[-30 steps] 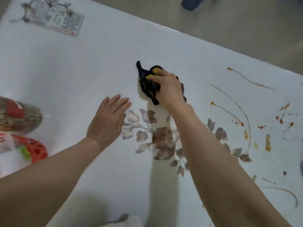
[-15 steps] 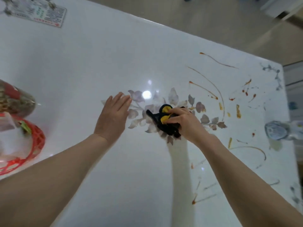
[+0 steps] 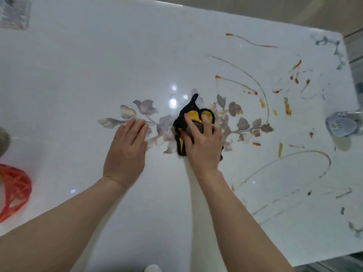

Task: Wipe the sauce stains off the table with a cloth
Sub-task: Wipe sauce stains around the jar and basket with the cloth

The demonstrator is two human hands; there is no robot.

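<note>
My right hand [image 3: 204, 143] presses down on a crumpled black and yellow cloth [image 3: 191, 114] lying on the white table [image 3: 78, 75], over a printed flower pattern [image 3: 145, 109] in the middle. To the left of the cloth my left hand [image 3: 125, 148] lies flat on the tabletop with its fingers together, holding nothing. Orange-brown sauce stains [image 3: 286, 108] streak and spot the table to the right of the cloth, in long curved lines and small blobs, and thinner smears [image 3: 294, 154] run toward the near right.
A red openwork basket [image 3: 13, 195] sits at the left edge. A clear plastic bottle [image 3: 341, 125] lies on its side at the right edge. A printed card [image 3: 14, 14] lies at the far left corner. The table's edges run along the far and right sides.
My right hand has drawn the cloth from the far middle of the table back onto the flower pattern. The left hand stays flat beside it. The view has shifted right.
</note>
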